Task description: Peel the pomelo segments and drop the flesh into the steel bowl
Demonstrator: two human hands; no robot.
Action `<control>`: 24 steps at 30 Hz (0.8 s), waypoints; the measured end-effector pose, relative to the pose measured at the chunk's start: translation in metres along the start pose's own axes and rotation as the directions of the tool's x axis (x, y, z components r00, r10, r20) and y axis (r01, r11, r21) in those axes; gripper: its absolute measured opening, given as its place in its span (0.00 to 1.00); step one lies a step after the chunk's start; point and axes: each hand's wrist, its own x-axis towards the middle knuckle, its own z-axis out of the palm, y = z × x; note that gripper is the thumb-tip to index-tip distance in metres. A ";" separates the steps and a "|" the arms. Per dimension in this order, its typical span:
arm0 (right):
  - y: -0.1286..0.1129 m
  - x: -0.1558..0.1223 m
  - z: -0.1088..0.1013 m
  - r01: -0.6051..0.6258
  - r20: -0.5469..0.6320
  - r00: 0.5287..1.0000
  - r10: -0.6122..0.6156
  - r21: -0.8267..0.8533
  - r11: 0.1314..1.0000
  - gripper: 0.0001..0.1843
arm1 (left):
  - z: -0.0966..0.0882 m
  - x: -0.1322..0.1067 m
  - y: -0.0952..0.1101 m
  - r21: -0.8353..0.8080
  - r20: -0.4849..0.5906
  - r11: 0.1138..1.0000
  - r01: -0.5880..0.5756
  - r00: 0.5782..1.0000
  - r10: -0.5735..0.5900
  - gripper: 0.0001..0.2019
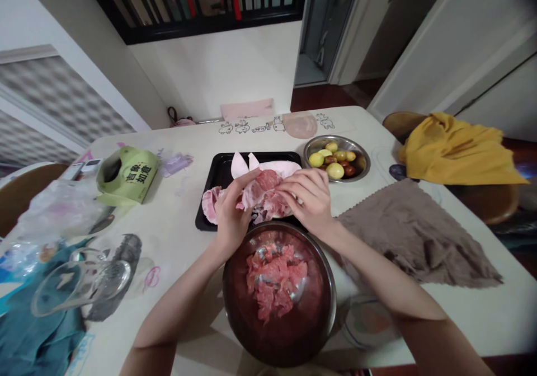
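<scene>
Both hands meet above the black tray [210, 169], just beyond the steel bowl. My left hand [232, 211] is closed around a pomelo segment [267, 179] with its pink-red flesh showing. Fingertips of my right hand [309, 197] pinch at the segment's right side, where pale membrane hangs down. In the tray lie white rind pieces [239, 165] and pinkish peel scraps [210, 203]. Directly below my hands, the steel bowl [331, 303] holds loose chunks of red pomelo flesh [274, 278].
A small metal bowl of green and brown fruit [335, 160] stands right of the tray. Rightward lie a brown cloth [419, 233] and a yellow cloth [457, 149]. At left are a green bag [130, 174], a clear glass pitcher [79, 281] and plastic wrapping [62, 208].
</scene>
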 end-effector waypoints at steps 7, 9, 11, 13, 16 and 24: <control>0.006 -0.004 -0.001 0.042 -0.056 0.998 -0.041 0.018 0.999 0.07 | -0.003 0.002 0.006 0.025 -0.009 0.990 -0.140 0.990 0.141 0.22; 0.011 -0.005 -0.001 0.101 -0.094 0.991 -0.101 -0.003 0.995 0.08 | -0.004 0.002 0.005 0.015 -0.007 0.985 -0.171 0.985 0.171 0.23; 0.017 -0.005 -0.002 0.170 -0.118 0.978 -0.170 -0.010 0.985 0.09 | -0.005 0.002 0.004 0.000 -0.001 0.982 -0.189 0.982 0.189 0.24; 0.022 -0.005 -0.003 0.223 -0.121 0.968 -0.219 0.015 0.975 0.11 | -0.007 0.002 0.002 -0.014 0.010 0.978 -0.209 0.978 0.209 0.24; 0.024 -0.004 -0.004 0.244 -0.109 0.966 -0.235 0.070 0.967 0.12 | -0.010 0.004 0.000 -0.048 0.028 0.974 -0.220 0.975 0.221 0.23; 0.013 -0.002 -0.004 0.195 -0.008 0.981 -0.196 0.171 0.966 0.07 | -0.002 0.004 -0.002 -0.302 0.009 0.947 -0.113 0.993 0.122 0.18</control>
